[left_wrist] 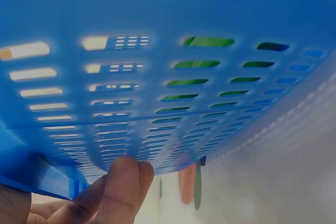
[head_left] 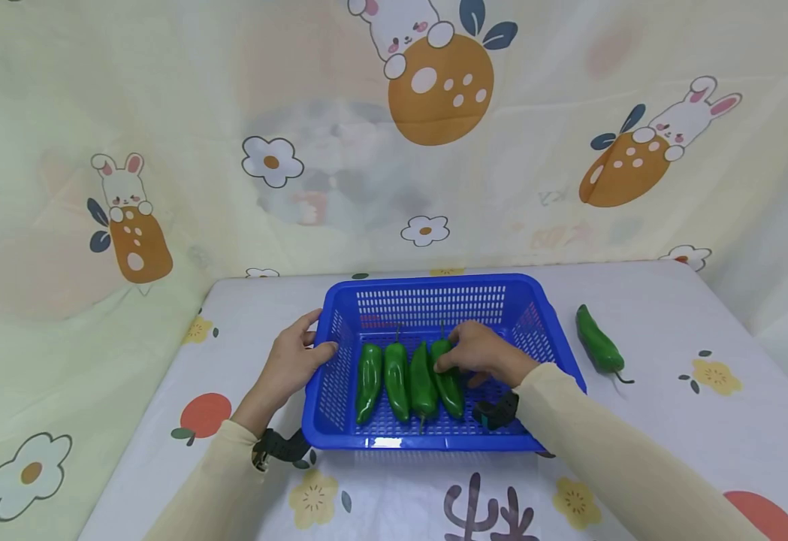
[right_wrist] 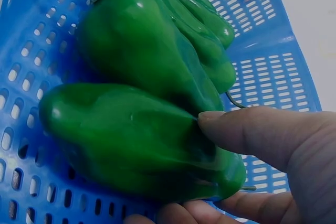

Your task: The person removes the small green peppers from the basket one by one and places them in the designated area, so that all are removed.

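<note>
A blue plastic basket (head_left: 461, 442) with slotted walls sits in front of me, several green peppers (head_left: 396, 382) lined up side by side in it. At its left side my left hand (head_left: 290, 362) grips the rim, thumb over the top and fingers against the outer wall, as the left wrist view also shows. Inside the basket, my right hand (head_left: 487, 353) holds the rightmost pepper (right_wrist: 131, 135), thumb on one side and fingers on the other. That pepper lies low over the slotted floor, close beside its neighbour (right_wrist: 142, 40).
Right of the basket, another green pepper (head_left: 596, 342) lies on the table with its stem toward me. A pale patterned cloth (head_left: 366, 496) covers the table, and a printed curtain (head_left: 339, 75) hangs behind and at the sides. Black straps (head_left: 284, 446) circle both wrists.
</note>
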Tool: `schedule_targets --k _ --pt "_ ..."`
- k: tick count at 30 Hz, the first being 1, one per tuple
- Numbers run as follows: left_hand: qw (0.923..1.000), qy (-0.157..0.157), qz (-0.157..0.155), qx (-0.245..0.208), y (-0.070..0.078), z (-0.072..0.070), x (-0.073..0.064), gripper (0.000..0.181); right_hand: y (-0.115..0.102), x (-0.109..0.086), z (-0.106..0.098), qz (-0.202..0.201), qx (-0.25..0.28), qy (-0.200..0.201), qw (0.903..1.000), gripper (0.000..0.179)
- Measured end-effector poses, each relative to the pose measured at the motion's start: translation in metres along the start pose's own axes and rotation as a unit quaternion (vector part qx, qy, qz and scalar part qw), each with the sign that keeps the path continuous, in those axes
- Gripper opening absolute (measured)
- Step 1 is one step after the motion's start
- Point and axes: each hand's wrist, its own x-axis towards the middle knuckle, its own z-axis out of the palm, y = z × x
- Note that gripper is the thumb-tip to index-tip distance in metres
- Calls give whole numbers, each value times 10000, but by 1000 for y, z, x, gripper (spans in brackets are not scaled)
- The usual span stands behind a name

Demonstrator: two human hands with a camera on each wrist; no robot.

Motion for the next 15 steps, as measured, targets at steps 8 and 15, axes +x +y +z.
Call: schedule_targets --k 8,15 --pt "10000 -3 -19 -26 1 0 -1 70 -1 -1 1 -42 -60 1 10000 58" --pt "10000 57 4 18 2 1 -3 70 1 -1 3 -144 -59 104 9998 44"
